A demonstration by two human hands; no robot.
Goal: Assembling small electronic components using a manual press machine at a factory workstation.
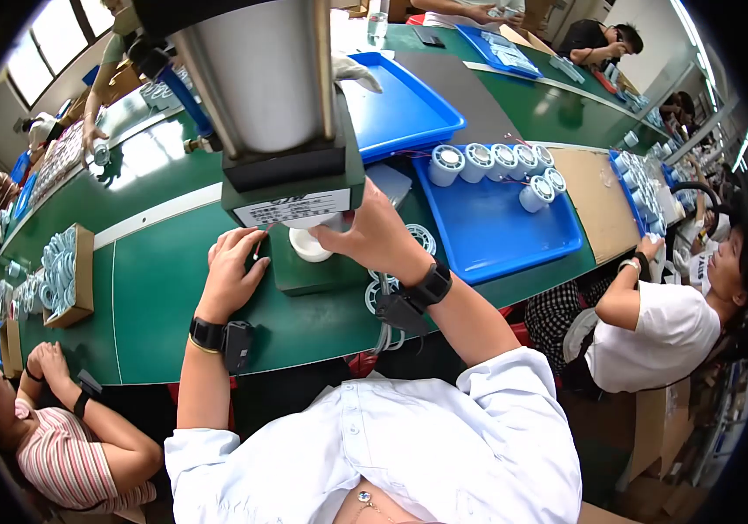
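A bench press with a silver cylinder stands before me on a green base. Under its head, a white round plastic part rests on the base. My right hand reaches in from the right, thumb and fingers closed round the part's upper edge; the press head hides some of the grip. To the left of the base, my left hand lies low over the table, fingers loosely bent and thumb apart. A thin wire with a small white connector runs between that thumb and the fingers.
Right of the press, a blue tray holds several white round motor-like units. Another blue tray lies behind. Pale ring parts sit beside my right wrist. At left stands a cardboard box of light-blue parts. People sit on both sides.
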